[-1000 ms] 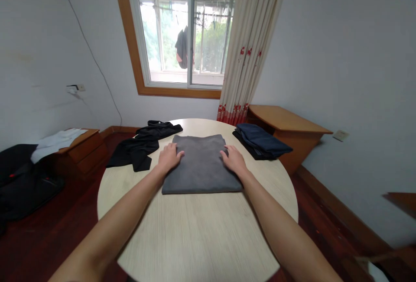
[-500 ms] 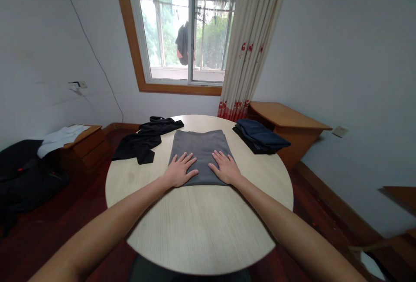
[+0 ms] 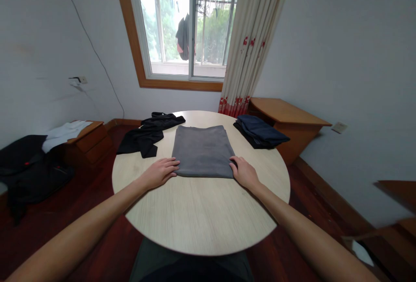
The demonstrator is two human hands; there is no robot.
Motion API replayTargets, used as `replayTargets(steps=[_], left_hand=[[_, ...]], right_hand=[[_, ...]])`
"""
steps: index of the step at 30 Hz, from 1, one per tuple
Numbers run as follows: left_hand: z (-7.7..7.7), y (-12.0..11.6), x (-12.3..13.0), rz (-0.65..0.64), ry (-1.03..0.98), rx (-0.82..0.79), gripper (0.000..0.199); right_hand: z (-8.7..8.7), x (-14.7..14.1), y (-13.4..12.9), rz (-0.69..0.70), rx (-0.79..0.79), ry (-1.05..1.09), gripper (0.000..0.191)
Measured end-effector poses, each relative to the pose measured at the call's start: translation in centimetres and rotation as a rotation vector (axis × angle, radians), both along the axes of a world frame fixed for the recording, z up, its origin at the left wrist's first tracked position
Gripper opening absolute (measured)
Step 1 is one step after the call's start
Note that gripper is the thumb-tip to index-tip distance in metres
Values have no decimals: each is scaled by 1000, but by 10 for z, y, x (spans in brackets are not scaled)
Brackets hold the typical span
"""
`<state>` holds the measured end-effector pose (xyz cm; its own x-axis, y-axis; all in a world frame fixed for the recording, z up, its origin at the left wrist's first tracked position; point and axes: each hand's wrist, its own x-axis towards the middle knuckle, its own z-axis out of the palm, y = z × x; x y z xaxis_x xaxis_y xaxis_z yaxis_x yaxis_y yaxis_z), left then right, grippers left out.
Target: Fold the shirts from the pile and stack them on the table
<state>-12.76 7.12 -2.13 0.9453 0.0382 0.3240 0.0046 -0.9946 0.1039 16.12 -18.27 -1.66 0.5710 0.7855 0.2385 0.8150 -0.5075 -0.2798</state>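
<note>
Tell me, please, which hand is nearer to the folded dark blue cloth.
Right. The right hand is at the near right corner of the grey cloth, in front and left of the dark blue cloth; the left hand is farther, at the near left corner.

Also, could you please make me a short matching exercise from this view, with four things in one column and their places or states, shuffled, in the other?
Things
1. Grey cloth
2. Dark blue cloth
3. Black clothing
4. Curtain

Places or states
A. Loosely spread on the left part of the round table
B. Hanging beside the window
C. Flat between the left hand and the right hand
D. Stacked on the right part of the round table

Right pairs: 1-C, 2-D, 3-A, 4-B
</note>
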Motion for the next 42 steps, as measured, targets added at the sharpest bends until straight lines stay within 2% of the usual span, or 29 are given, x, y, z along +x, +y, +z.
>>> replayTargets(steps=[4, 6, 8, 10, 12, 14, 16, 18, 20, 22, 27, 31, 36, 42], left_hand=[[11, -18, -9, -29, -39, -9, 33], [25, -26, -15, -63, 26, -58, 32], [40, -31, -17, -100, 137, -134, 33], [53, -31, -7, -109, 222, -215, 39], [59, -28, 17, -71, 229, -262, 46], [54, -24, 52, 11, 188, -247, 54], [43, -17, 89, 99, 221, -196, 60], [29, -7, 118, 168, 270, -172, 63], [17, 8, 135, 219, 286, -170, 65], [8, 28, 139, 251, 274, -179, 67], [-2, 75, 117, 324, 215, -238, 67], [-7, 87, 89, 321, 178, -231, 63], [-7, 67, 46, 228, 143, -174, 57], [12, 23, 3, 46, 223, -212, 55]], right_hand=[[14, 10, -16, 99, -43, 149, 26], [23, 21, -27, 171, -143, 214, 25], [35, 31, -33, 216, -315, 251, 27], [46, 35, -25, 213, -471, 190, 29], [53, 29, -1, 181, -508, 29, 30], [54, 17, 37, 134, -375, -83, 43], [46, 6, 77, 261, -251, -88, 57], [34, 5, 107, 369, -229, -74, 65], [21, 17, 122, 362, -251, -30, 67], [9, 41, 123, 314, -249, 15, 68], [-8, 104, 98, 183, -136, 129, 63], [-19, 124, 75, 220, 7, 180, 52], [-25, 116, 33, 324, 165, 197, 49], [-15, 89, -20, 490, 151, 267, 46]])
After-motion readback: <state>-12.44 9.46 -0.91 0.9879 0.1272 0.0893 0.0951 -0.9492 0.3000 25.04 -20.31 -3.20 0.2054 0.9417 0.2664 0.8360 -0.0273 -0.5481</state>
